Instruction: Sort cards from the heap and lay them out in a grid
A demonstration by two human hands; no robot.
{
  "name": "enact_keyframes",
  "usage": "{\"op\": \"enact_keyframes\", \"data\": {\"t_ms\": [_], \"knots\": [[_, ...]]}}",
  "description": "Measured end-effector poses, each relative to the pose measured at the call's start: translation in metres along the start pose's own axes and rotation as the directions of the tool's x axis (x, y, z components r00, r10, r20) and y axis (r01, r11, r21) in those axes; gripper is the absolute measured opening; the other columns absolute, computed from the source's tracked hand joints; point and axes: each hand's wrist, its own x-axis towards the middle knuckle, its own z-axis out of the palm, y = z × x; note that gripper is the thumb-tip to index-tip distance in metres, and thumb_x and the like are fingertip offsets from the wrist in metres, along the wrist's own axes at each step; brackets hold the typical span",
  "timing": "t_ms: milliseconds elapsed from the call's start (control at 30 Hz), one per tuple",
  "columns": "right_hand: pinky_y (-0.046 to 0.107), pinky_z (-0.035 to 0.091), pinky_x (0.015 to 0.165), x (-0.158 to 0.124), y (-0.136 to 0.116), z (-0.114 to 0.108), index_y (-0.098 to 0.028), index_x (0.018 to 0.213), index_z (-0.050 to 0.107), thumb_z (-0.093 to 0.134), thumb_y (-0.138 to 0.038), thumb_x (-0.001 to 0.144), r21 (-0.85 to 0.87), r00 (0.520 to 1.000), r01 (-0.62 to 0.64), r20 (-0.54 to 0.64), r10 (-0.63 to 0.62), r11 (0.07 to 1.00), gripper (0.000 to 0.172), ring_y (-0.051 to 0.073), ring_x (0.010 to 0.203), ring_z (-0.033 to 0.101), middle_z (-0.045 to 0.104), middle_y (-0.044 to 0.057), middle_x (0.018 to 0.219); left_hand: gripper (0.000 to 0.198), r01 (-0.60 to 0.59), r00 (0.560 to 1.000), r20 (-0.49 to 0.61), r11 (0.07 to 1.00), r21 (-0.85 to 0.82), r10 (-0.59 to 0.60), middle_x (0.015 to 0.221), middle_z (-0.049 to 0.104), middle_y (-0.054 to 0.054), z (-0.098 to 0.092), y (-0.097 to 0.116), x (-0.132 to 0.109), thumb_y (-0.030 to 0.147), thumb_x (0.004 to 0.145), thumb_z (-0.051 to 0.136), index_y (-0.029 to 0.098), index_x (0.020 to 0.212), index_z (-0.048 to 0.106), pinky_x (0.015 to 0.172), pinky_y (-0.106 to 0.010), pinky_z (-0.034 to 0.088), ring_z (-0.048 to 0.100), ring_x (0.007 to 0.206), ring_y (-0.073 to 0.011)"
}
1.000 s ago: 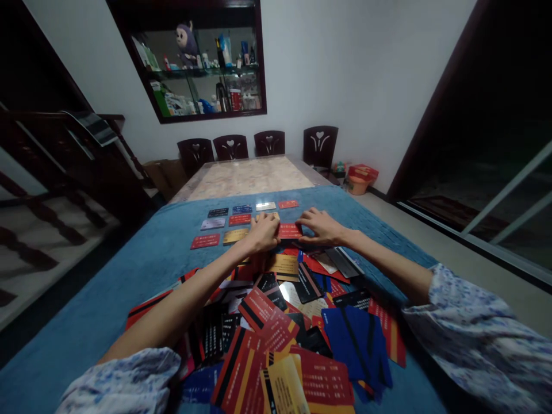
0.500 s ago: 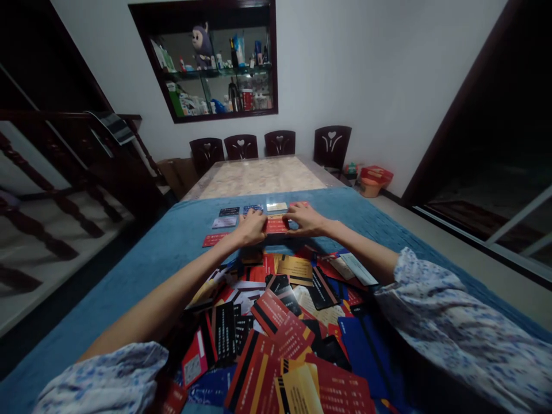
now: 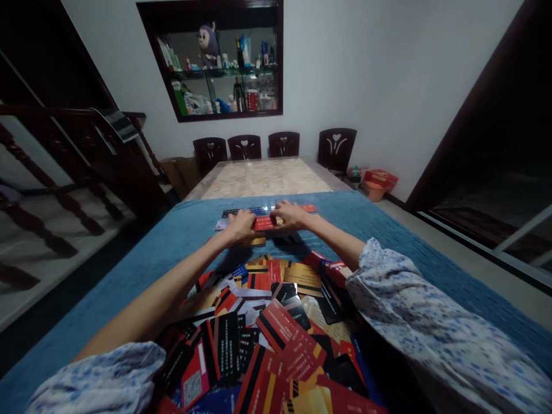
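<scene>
Both my arms reach far forward over a blue cloth (image 3: 379,230). My left hand (image 3: 239,226) and my right hand (image 3: 292,214) pinch the two ends of one red card (image 3: 264,223) and hold it low over a grid of cards (image 3: 241,212) laid out flat at the far end of the cloth. A red card of that grid (image 3: 309,208) shows just past my right hand. Near me lies a big loose heap of red, black, gold and blue cards (image 3: 276,328), partly covered by my patterned sleeves.
Beyond the cloth the marble table top (image 3: 263,178) runs to several dark chairs (image 3: 284,144) against the wall. A glass-shelved cabinet (image 3: 219,63) hangs above. A dark stair railing (image 3: 86,155) is at left, an orange basket (image 3: 376,183) on the floor at right.
Both hands have carried the red card farther away, from the near row of the grid toward its far rows. The view has shifted forward, so the heap now sits lower.
</scene>
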Motion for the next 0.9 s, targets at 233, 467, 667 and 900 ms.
{"op": "enact_keyframes", "data": {"t_ms": [233, 467, 667, 900], "knots": [[0.041, 0.045, 0.089, 0.023, -0.006, 0.005, -0.020, 0.111, 0.068, 0.062, -0.039, 0.085, 0.004, 0.999, -0.030, 0.021, 0.030, 1.000, 0.032, 0.033, 0.121, 0.045, 0.056, 0.015, 0.128, 0.035, 0.054, 0.998, 0.030, 0.997, 0.056, -0.056, 0.122, 0.061, -0.013, 0.003, -0.014, 0.012, 0.017, 0.072, 0.061, 0.019, 0.107, 0.066, 0.094, -0.046, 0.045, 0.051, 0.118, -0.0326], [0.044, 0.045, 0.091, 0.048, -0.003, 0.018, -0.022, 0.113, 0.068, 0.061, -0.041, 0.083, 0.011, 0.997, -0.051, 0.064, 0.050, 0.999, 0.036, 0.034, 0.121, 0.046, 0.056, 0.015, 0.130, 0.038, 0.076, 0.995, 0.061, 0.995, 0.061, -0.080, 0.126, 0.060, -0.015, 0.009, -0.022, 0.023, 0.014, 0.074, 0.057, 0.017, 0.111, 0.065, 0.096, -0.049, 0.046, 0.052, 0.120, -0.0337], [0.046, 0.046, 0.091, 0.060, -0.001, 0.026, -0.022, 0.116, 0.066, 0.059, -0.041, 0.084, 0.000, 0.995, -0.057, 0.087, 0.057, 0.998, 0.038, 0.036, 0.122, 0.047, 0.057, 0.016, 0.131, 0.036, 0.081, 0.992, 0.089, 0.994, 0.071, -0.087, 0.125, 0.062, -0.014, 0.012, -0.025, 0.031, 0.013, 0.073, 0.059, 0.019, 0.108, 0.067, 0.099, -0.043, 0.047, 0.054, 0.121, -0.0314], [0.043, 0.048, 0.089, 0.064, -0.002, 0.024, -0.022, 0.116, 0.067, 0.059, -0.038, 0.084, -0.005, 0.991, -0.057, 0.122, 0.057, 0.998, 0.036, 0.035, 0.122, 0.051, 0.061, 0.014, 0.132, 0.035, 0.057, 0.992, 0.111, 0.996, 0.074, -0.065, 0.120, 0.066, -0.015, 0.019, -0.030, 0.040, 0.011, 0.073, 0.058, 0.018, 0.106, 0.067, 0.098, -0.042, 0.049, 0.058, 0.118, -0.0307]]}}
